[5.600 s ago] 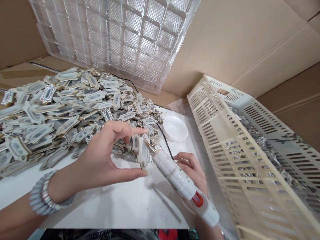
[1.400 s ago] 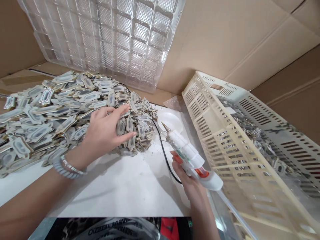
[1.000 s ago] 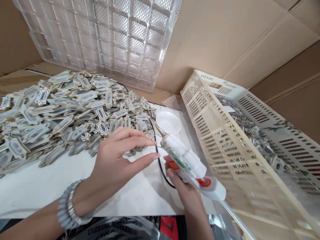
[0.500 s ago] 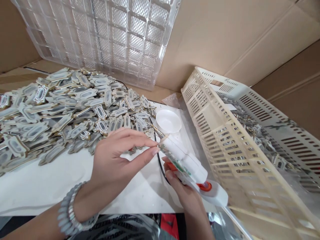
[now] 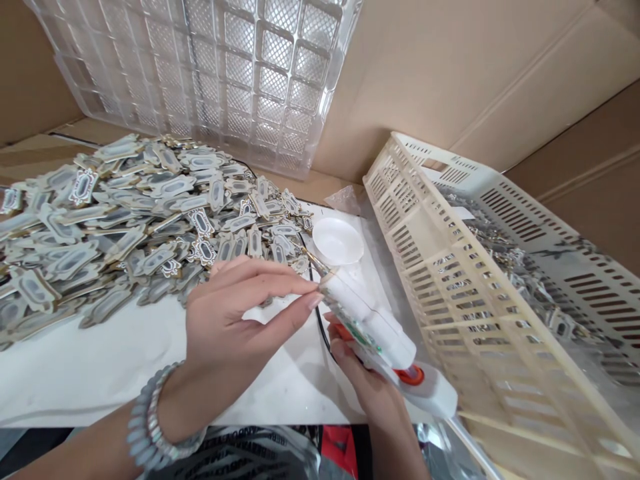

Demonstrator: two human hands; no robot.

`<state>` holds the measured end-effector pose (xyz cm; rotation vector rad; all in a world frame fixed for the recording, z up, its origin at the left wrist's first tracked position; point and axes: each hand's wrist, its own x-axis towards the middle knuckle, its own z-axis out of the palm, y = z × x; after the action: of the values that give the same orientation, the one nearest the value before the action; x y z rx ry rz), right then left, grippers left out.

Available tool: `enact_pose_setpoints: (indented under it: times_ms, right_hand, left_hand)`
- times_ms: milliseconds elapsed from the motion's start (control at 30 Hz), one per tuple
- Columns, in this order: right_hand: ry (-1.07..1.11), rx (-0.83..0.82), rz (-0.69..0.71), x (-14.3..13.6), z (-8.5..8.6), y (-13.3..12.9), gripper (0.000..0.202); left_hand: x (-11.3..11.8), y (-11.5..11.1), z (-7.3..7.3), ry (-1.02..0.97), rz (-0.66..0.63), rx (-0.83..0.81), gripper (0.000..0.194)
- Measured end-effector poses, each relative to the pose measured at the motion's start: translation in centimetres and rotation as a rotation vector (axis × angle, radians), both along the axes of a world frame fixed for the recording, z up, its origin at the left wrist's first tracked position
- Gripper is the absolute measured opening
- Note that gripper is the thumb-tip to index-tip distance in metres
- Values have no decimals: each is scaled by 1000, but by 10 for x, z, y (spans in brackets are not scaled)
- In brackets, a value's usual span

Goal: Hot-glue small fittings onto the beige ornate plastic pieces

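A white tool with orange parts (image 5: 430, 387), like a glue gun, slants up to the left with its thin metal tip near the pile's edge. My right hand (image 5: 367, 380) is wrapped round its underside. Thumb and forefinger of my left hand (image 5: 250, 307) are pinched together beside the tool's front end; what they hold, if anything, is too small to make out. Left of my hands lies a big pile of flat grey ornate pieces (image 5: 120, 213), a few showing white-and-gold faces. A white bowl (image 5: 337, 241) stands just beyond the tool's tip.
A cream slotted plastic basket (image 5: 450, 293) with small metallic pieces inside stands on the right. A clear compartment tray (image 5: 200, 73) leans against the cardboard wall (image 5: 425, 67) behind. A black cable (image 5: 321, 327) crosses the white table surface (image 5: 135, 360) between my hands.
My left hand and its bracelets have shifted slightly to the right, the fingers still pinched. My right hand and the tool have barely moved.
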<state>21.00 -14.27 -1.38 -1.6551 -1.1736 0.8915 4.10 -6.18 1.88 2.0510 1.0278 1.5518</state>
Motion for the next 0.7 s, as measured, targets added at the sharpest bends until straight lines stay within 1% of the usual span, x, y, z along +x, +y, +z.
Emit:
enact_pose_setpoints:
  times_ms: [200, 333, 433, 600, 700]
  right_hand:
    - [28, 50, -14, -2, -2, 1, 33]
    - [22, 44, -23, -1, -4, 0, 34]
    - [44, 17, -22, 0, -5, -1, 32]
    - [72, 19, -36, 0, -6, -3, 32]
    - [44, 30, -32, -1, -7, -3, 34]
  left_hand:
    - [0, -3, 1, 5, 8, -18, 13]
    - [-2, -4, -2, 23, 22, -19, 14]
    - [-4, -4, -5, 49, 35, -20, 15]
    - [-5, -3, -8, 51, 31, 9, 11]
    - [-5, -4, -6, 65, 65, 41, 10]
